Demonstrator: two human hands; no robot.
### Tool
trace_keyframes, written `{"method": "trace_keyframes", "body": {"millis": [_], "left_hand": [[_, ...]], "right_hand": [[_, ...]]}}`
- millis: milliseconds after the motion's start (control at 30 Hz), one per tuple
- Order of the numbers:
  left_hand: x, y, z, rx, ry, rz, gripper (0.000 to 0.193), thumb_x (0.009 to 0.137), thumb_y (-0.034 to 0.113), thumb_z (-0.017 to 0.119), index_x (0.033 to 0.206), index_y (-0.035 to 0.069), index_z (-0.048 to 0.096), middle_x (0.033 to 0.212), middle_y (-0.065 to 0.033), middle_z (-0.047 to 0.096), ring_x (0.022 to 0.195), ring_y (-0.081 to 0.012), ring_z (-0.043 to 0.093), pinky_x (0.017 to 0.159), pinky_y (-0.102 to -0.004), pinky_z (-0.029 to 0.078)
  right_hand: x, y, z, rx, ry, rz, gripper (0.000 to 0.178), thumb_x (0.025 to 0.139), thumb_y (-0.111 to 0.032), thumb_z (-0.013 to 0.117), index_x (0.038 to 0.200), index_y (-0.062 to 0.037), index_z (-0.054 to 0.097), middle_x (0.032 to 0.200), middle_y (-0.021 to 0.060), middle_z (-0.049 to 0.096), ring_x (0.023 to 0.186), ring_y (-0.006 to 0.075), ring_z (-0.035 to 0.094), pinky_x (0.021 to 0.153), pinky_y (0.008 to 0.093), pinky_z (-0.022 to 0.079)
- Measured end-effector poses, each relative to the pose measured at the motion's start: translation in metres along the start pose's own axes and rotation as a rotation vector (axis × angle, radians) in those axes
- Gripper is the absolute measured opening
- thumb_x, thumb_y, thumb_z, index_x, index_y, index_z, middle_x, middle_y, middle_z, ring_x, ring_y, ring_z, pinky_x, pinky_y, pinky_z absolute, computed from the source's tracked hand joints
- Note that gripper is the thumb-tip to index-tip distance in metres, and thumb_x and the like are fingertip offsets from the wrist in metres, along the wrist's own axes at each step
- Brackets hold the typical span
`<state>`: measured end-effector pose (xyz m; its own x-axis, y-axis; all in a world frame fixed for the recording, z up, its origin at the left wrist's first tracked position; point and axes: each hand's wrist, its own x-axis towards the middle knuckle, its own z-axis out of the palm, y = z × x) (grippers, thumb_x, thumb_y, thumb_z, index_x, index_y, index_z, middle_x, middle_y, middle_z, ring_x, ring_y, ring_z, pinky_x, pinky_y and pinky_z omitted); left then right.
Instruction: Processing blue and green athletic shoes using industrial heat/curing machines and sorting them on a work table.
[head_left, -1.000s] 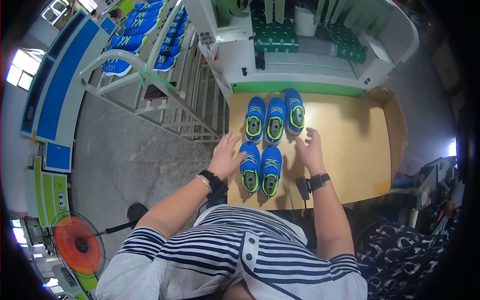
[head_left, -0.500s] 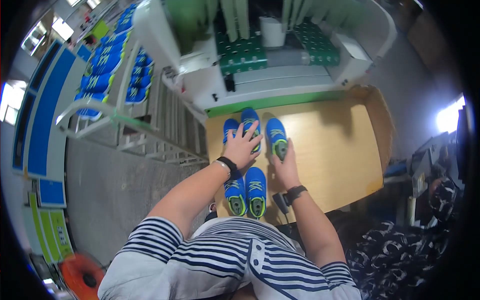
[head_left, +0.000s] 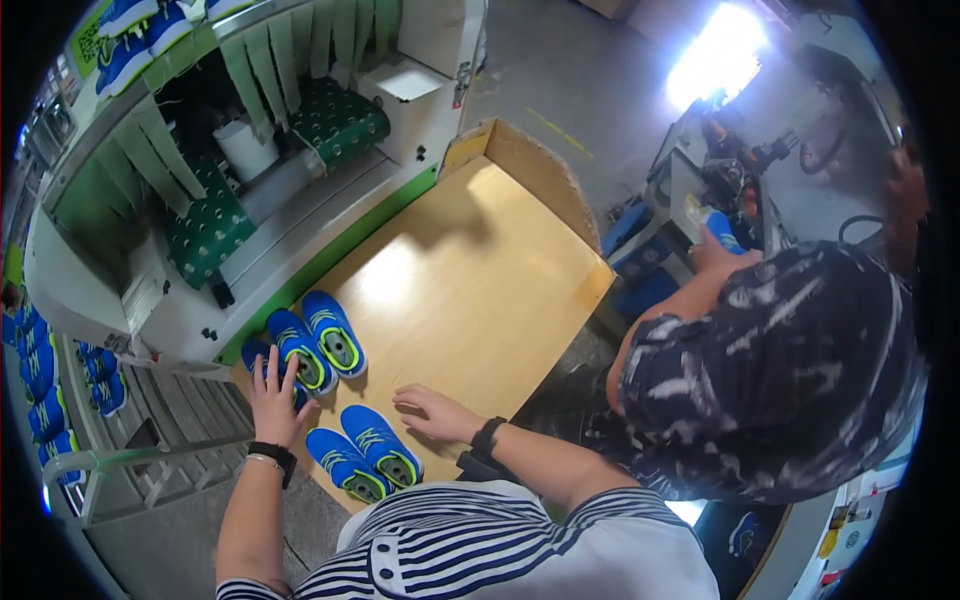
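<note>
On the light wooden table [head_left: 440, 290] stand several blue sneakers with yellow-green collars and grey inserts inside. Three form a back row: a left sneaker [head_left: 256, 352] mostly covered by my hand, a middle sneaker [head_left: 289, 335] and a right sneaker [head_left: 325, 318], side by side. Nearer me, a front pair sits together, its left sneaker [head_left: 335, 455] beside its right sneaker [head_left: 372, 432]. My left hand [head_left: 277, 402] lies over the leftmost back sneaker, fingers spread. Right of the front pair, my right hand [head_left: 438, 413] is open and low over the tabletop, holding nothing.
Behind the table is a white machine [head_left: 330, 215] with hanging green strips and a perforated green belt [head_left: 342, 122]. Cardboard [head_left: 535, 165] borders the far right edge. Close at right, a co-worker in a dark patterned top [head_left: 770, 370] holds a blue shoe [head_left: 722, 232]. Shoe racks [head_left: 170, 405] stand left.
The view has swung to the right, bringing the co-worker in. My right hand has let go of the right back sneaker, which now sits against the middle one. My left hand has shifted to the leftmost sneaker.
</note>
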<state>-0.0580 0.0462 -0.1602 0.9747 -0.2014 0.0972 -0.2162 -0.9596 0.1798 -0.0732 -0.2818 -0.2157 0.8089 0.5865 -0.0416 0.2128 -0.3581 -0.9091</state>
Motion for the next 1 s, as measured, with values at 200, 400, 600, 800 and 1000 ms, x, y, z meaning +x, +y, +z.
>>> {"method": "trace_keyframes", "body": {"millis": [200, 400, 600, 800, 1000], "left_hand": [[0.010, 0.042, -0.022, -0.058, -0.026, -0.195, 0.102, 0.067, 0.045, 0.084, 0.154, 0.023, 0.035, 0.164, -0.0143, 0.015, 0.149, -0.0462, 0.012, 0.110, -0.0720, 0.018], [0.029, 0.046, -0.010, -0.008, -0.070, -0.293, 0.106, 0.071, 0.053, 0.079, 0.157, 0.027, 0.025, 0.163, -0.0177, 0.016, 0.147, -0.0443, 0.021, 0.110, -0.0714, 0.015], [0.031, 0.046, 0.007, 0.064, -0.109, -0.298, 0.100, 0.074, 0.053, 0.076, 0.156, 0.028, 0.024, 0.161, -0.0184, 0.021, 0.144, -0.0369, 0.031, 0.110, -0.0721, 0.016], [0.022, 0.042, -0.003, 0.043, -0.159, -0.355, 0.103, 0.072, 0.054, 0.077, 0.156, 0.028, 0.023, 0.161, -0.0192, 0.020, 0.143, -0.0373, 0.031, 0.109, -0.0724, 0.016], [0.049, 0.039, -0.011, -0.226, -0.316, -0.384, 0.105, 0.080, 0.067, 0.066, 0.159, 0.022, 0.015, 0.164, -0.0214, 0.009, 0.152, -0.0394, 0.010, 0.114, -0.0693, 0.005]], "right_hand": [[-0.003, -0.008, 0.001, -0.133, -0.041, 0.039, 0.038, 0.092, -0.021, 0.062, 0.125, -0.0016, 0.059, 0.138, 0.0211, 0.051, 0.126, 0.0366, 0.051, 0.106, 0.0398, 0.043], [-0.002, -0.014, -0.001, -0.181, -0.127, -0.024, 0.036, 0.089, -0.022, 0.061, 0.119, -0.0020, 0.061, 0.138, 0.0211, 0.051, 0.119, 0.0400, 0.055, 0.100, 0.0435, 0.046], [0.000, -0.011, -0.006, -0.162, -0.017, -0.027, 0.038, 0.088, -0.020, 0.066, 0.121, -0.0023, 0.060, 0.134, 0.0215, 0.053, 0.119, 0.0381, 0.055, 0.102, 0.0417, 0.045], [0.067, 0.016, -0.090, -0.481, 0.993, 0.071, 0.074, 0.080, -0.026, 0.078, 0.140, -0.0010, 0.043, 0.130, 0.0234, 0.056, 0.126, 0.0404, 0.049, 0.112, 0.0490, 0.034], [0.096, 0.065, -0.141, -0.008, 0.667, 0.452, 0.073, 0.077, -0.015, 0.078, 0.137, 0.0073, 0.043, 0.126, 0.0241, 0.060, 0.111, 0.0363, 0.061, 0.098, 0.0422, 0.049]]}}
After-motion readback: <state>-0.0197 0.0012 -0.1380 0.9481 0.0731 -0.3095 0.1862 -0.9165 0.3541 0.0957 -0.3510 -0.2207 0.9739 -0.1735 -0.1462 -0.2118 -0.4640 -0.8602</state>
